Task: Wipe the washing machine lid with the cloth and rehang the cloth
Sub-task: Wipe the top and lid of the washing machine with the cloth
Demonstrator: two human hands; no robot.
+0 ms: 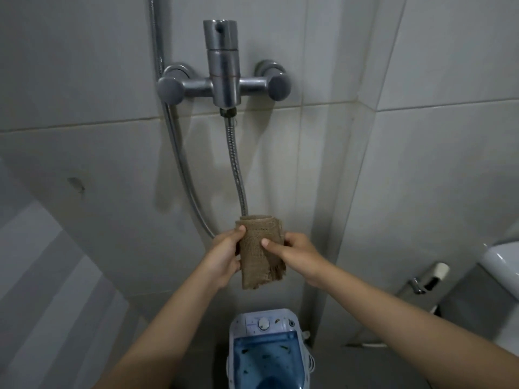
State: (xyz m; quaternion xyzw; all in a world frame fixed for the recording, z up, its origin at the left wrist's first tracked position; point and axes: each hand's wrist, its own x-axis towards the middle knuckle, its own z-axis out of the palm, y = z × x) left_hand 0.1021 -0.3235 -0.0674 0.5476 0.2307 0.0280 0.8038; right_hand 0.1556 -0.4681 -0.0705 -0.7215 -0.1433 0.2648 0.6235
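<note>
A brown coarse-woven cloth (259, 252) is draped over the low loop of the metal shower hose (237, 169), its frayed ends hanging down. My left hand (224, 255) grips the cloth's left side. My right hand (297, 254) pinches its right side with thumb on the front. Below, at the bottom centre, stands a small white washing machine with a translucent blue lid (266, 357) speckled with dark spots.
A chrome shower mixer (223, 80) is fixed to the grey tiled wall above. A second hose section (179, 153) runs down the left. A white toilet (502, 259) and a chrome bidet sprayer holder (424, 280) are at the right.
</note>
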